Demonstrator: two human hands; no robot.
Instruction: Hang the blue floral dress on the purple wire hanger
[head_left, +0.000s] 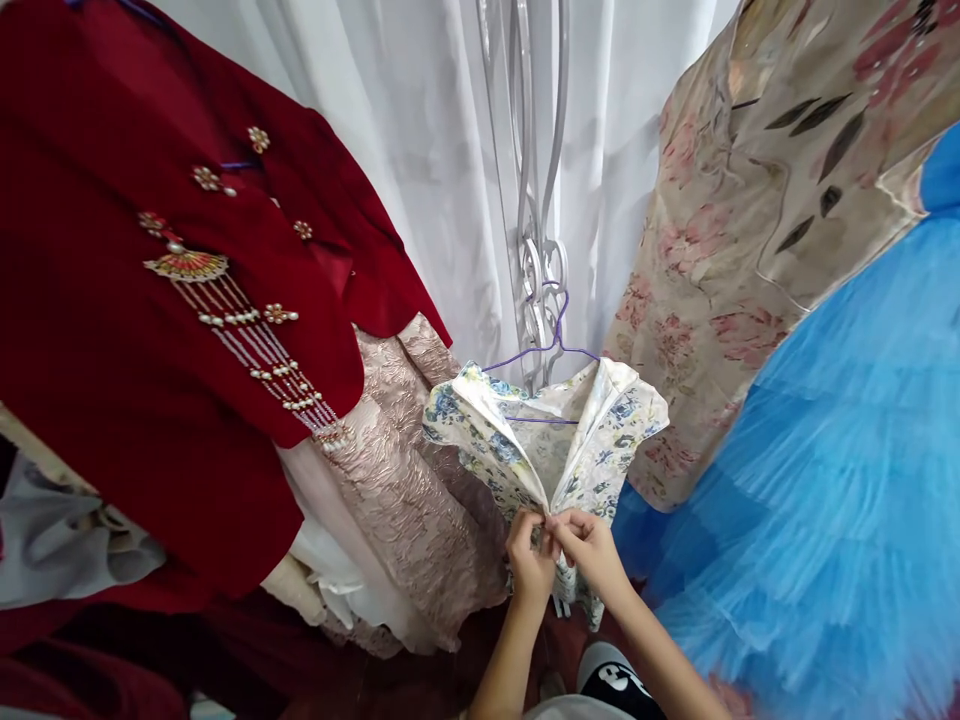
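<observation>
While a slim purple hanger (559, 335) spread its arms inside the shoulders, a white cap-sleeved garment of thin cloth with blue and yellow flowers (615, 440) hung upright in the middle of the head view, its front parted into a deep V. At the foot of that V, the left hand (531, 555) pinched the garment's front edge between thumb and fingers. Just beside it, the right hand (592, 552) pinched the facing edge in the same way; whether the two sets of fingertips touched could not be told.

Behind the garment and above it rose a white metal stand with curved rods and rings (525, 130), set against a draped white curtain (442, 180). To the garment's left hung a deep red velvet jacket with jewelled flower ornaments (150, 420), which bore a fan-shaped beaded tassel (196, 263). Between the jacket and the garment showed a pale pink, crinkled, shiny skirt (405, 460). To the garment's right came a beige cloth piece with pink blossoms and dark leaves (720, 250), and farther right a bright blue dress of tiered, pleated tulle (810, 450).
</observation>
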